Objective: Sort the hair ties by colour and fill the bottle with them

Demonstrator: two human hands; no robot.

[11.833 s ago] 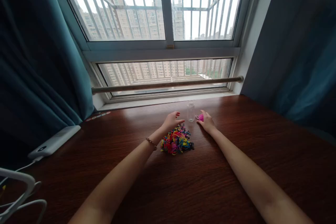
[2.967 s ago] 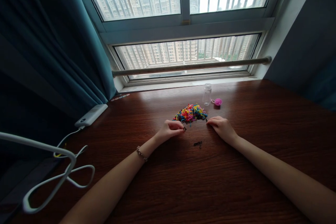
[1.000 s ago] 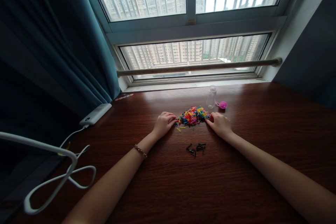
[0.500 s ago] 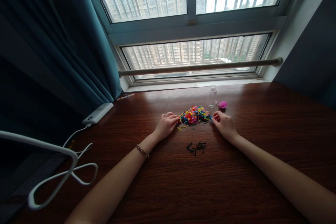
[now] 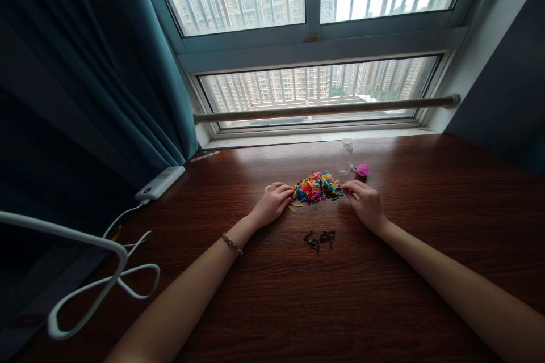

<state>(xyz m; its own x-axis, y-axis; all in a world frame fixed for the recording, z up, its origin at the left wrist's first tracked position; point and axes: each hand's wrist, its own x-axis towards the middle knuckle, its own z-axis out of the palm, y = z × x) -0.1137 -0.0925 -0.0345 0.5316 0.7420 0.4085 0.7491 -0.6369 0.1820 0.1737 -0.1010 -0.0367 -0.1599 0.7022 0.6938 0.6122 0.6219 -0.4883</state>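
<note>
At the bright pile's (image 5: 318, 187) edges, left fingers (image 5: 285, 193) and right fingers (image 5: 353, 186) bend, grip unclear.

On a reddish-brown wood-grain table (image 5: 272, 300): a heap of multicoloured elastic bands (image 5: 317, 186), black bands (image 5: 327, 236) in two clusters on the near side, an upright clear jar (image 5: 344, 159), a pink looped lid (image 5: 363, 170) just beside, and leftward a white power bank (image 5: 160, 183).
</note>
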